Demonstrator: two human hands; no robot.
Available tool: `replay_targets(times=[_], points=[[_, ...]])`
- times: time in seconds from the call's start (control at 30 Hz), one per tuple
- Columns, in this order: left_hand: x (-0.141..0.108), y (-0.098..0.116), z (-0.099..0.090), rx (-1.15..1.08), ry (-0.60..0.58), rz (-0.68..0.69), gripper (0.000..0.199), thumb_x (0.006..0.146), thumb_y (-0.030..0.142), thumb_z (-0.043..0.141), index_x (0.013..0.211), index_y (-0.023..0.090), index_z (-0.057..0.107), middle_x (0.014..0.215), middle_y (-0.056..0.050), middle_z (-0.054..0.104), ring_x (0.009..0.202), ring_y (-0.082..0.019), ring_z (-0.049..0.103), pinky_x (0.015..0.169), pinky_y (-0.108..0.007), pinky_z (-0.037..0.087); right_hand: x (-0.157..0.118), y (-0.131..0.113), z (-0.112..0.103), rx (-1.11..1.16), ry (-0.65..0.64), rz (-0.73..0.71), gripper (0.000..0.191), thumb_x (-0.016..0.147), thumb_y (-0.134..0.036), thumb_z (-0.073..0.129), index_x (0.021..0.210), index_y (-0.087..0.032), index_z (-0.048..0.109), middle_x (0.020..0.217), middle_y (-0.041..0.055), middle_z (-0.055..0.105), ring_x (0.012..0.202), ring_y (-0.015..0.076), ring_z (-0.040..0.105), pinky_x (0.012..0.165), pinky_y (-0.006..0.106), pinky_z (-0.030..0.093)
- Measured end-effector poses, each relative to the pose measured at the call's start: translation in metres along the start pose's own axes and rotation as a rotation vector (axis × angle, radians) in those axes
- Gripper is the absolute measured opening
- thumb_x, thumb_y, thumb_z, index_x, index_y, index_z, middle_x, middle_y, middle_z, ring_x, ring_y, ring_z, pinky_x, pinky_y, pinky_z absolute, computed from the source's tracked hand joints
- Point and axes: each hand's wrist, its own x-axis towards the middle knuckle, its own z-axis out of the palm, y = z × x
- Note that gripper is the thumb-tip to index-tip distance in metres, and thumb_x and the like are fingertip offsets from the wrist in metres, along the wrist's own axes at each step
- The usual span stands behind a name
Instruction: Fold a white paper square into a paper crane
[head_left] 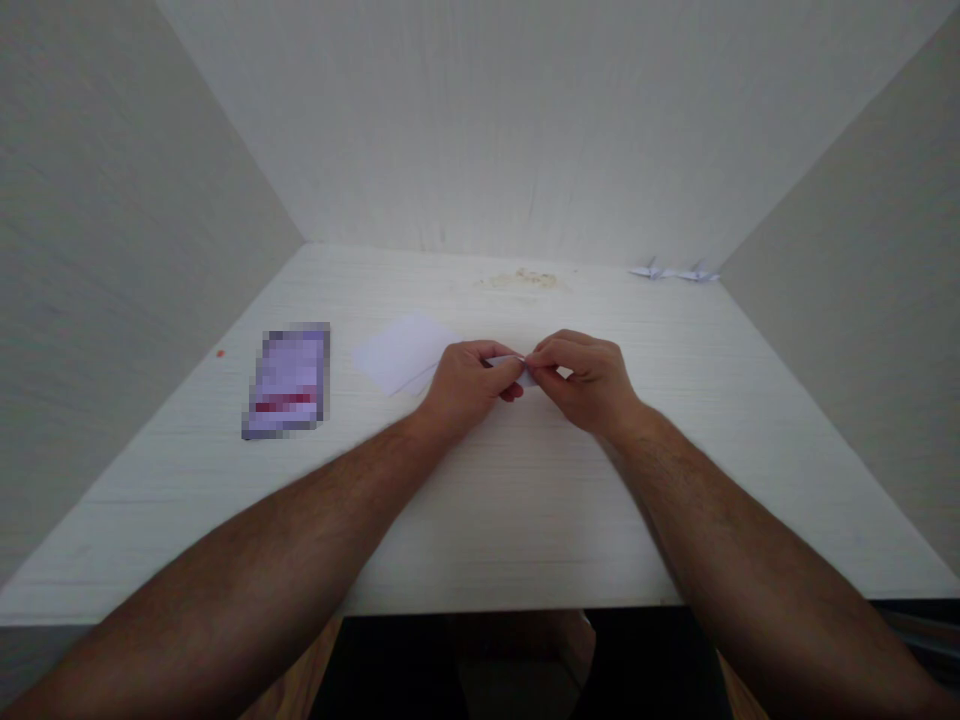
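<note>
Over the middle of the table, my two hands meet at a small piece of folded white paper (529, 379). My left hand (471, 380) pinches its left part between thumb and fingers. With thumb and fingertips closed, my right hand (589, 382) grips the right end. Much of the paper is hidden by the fingers, so its full shape does not show. Just left of my left hand lie white paper sheets (401, 350), flat on the table and partly overlapping.
A pixelated purple rectangular item (289, 380) lies on the left of the white table (510, 520). Near it is a small orange bit (220, 354). Two folded white paper figures (675, 273) sit at the back right. Pale walls (487, 120) enclose the back and sides.
</note>
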Motion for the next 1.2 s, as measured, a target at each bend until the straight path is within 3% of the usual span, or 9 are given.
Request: replay_targets(times=[0.6, 0.83, 0.93, 1.1, 1.2], points=[[0.002, -0.004, 0.0, -0.11, -0.012, -0.022, 0.015, 0.074, 0.028, 0.073, 0.077, 0.014, 0.075, 0.057, -0.001, 0.069, 0.052, -0.011, 0.062, 0.053, -0.02, 0.047, 0.002, 0.003, -0.004, -0.011, -0.053, -0.088, 0.018, 0.09, -0.013, 0.058, 0.077, -0.02, 0.067, 0.086, 0.0039, 0.07, 0.074, 0.013, 0.063, 0.064, 0.026, 0.047], [0.008, -0.014, -0.002, -0.315, -0.092, -0.022, 0.017, 0.071, 0.031, 0.078, 0.074, 0.015, 0.074, 0.065, -0.002, 0.07, 0.055, -0.012, 0.065, 0.055, -0.022, 0.052, 0.001, 0.003, -0.003, 0.043, -0.026, -0.067, 0.015, 0.086, -0.012, 0.061, 0.079, -0.021, 0.071, 0.088, 0.0034, 0.073, 0.076, 0.0134, 0.066, 0.067, 0.027, 0.051], [0.007, -0.014, -0.002, -0.3, -0.072, -0.007, 0.02, 0.07, 0.033, 0.081, 0.076, 0.015, 0.075, 0.065, -0.002, 0.071, 0.055, -0.012, 0.064, 0.056, -0.023, 0.052, 0.003, 0.0, -0.001, 0.155, 0.048, 0.005, 0.011, 0.083, -0.014, 0.065, 0.078, -0.02, 0.073, 0.082, 0.0032, 0.074, 0.075, 0.0144, 0.067, 0.068, 0.028, 0.052], [0.006, -0.014, -0.002, -0.226, -0.027, 0.031, 0.018, 0.072, 0.032, 0.079, 0.077, 0.016, 0.075, 0.063, -0.001, 0.07, 0.057, -0.012, 0.065, 0.058, -0.023, 0.054, 0.008, -0.008, 0.0, 0.282, 0.068, 0.347, 0.007, 0.078, -0.025, 0.071, 0.075, -0.019, 0.075, 0.073, 0.0025, 0.075, 0.067, 0.0144, 0.067, 0.063, 0.028, 0.052], [0.005, -0.013, -0.003, -0.181, -0.003, 0.048, 0.019, 0.072, 0.034, 0.078, 0.078, 0.016, 0.075, 0.064, -0.002, 0.071, 0.059, -0.013, 0.066, 0.06, -0.024, 0.054, 0.009, -0.008, 0.001, 0.342, 0.062, 0.462, 0.009, 0.075, -0.028, 0.074, 0.077, -0.019, 0.076, 0.073, 0.0027, 0.076, 0.065, 0.0145, 0.067, 0.062, 0.029, 0.053]])
